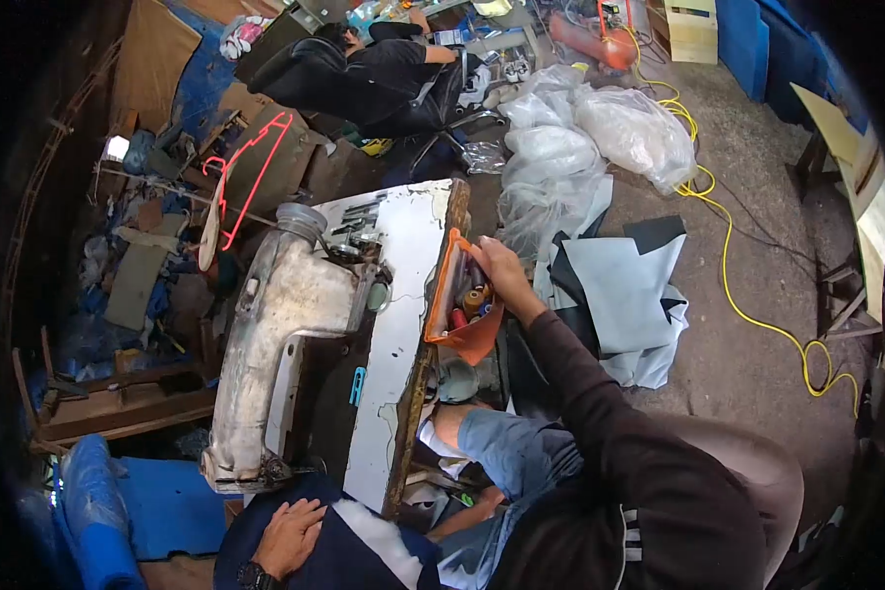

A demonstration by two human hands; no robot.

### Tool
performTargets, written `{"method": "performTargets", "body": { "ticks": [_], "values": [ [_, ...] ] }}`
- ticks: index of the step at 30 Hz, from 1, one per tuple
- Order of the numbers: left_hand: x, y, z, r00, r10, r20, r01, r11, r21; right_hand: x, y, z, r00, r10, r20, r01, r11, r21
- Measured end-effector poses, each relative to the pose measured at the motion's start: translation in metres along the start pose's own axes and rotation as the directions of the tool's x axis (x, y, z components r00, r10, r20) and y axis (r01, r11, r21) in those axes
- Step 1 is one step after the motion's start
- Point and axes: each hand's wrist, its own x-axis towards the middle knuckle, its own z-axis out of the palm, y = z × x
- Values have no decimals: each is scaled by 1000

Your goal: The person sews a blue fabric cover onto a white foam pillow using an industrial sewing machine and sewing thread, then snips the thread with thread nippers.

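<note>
Head view: orange pouch (474, 341) lies against fingers (484, 258) of right hand (504, 273).

sewing machine (300, 290) ×1 | orange pouch (470, 342) ×1 | blue clip (358, 385) ×1 | wristwatch (254, 576) ×1

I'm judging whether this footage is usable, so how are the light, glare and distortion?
Head view: dark vignetting rounds the corners, outer edges look warped; a small white light at left is blown out amid deep shadow; clear plastic bags carry pale highlights; the worn cream metal machine looks fairly sharp.
</note>
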Motion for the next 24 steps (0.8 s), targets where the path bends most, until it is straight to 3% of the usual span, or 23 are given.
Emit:
{"method": "performTargets", "body": {
  "ticks": [2,7,9,10,11,13,14,15,16,17,18,19,20,21,23,24],
  "values": [
    [-10,7,-8,995,-50,-83,46,998,-52,8,-11,9,972,169,161,-217,910,354],
    [-77,7,-26,898,-250,-362,164,954,-251,1,-36,19,922,284,264,-365,867,339],
    [-111,-7,-22,797,-402,-451,247,898,-364,2,-20,11,954,142,266,-179,977,119],
    [-132,-13,-13,723,-498,-479,308,853,-421,6,-10,2,960,8,280,24,994,-108],
    [-149,-10,-8,696,-500,-516,316,858,-405,13,-7,-11,943,-105,316,206,929,-307],
    [-187,0,-8,611,-580,-540,388,813,-435,29,-4,-27,909,-215,358,389,746,-540],
    [-209,5,3,555,-582,-595,426,813,-397,41,-3,-29,902,-175,394,374,773,-513],
    [-222,7,14,510,-579,-636,408,814,-415,50,20,-23,906,-279,318,360,904,-232],
    [-243,8,29,456,-615,-643,438,785,-439,70,41,-36,945,-285,161,321,711,-626],
    [-258,10,41,417,-634,-651,452,766,-457,90,63,-46,874,-476,99,363,503,-784],
    [-269,10,53,392,-642,-659,452,758,-470,125,85,-54,975,-176,-135,171,984,-50],
    [-278,10,64,343,-650,-678,459,746,-483,35,-6,4,989,-62,-135,84,983,161],
    [-285,13,75,301,-653,-695,460,738,-494,0,-18,21,975,-218,43,218,976,22],
    [-286,13,80,273,-651,-708,457,736,-500,-59,-59,43,883,-369,290,442,862,-250],
    [-274,26,75,269,-615,-741,448,761,-468,-157,-82,80,732,-381,565,562,807,-183],
    [-263,34,67,292,-592,-751,433,783,-448,-211,-100,95,676,-222,702,394,915,-91]
  ]
}}
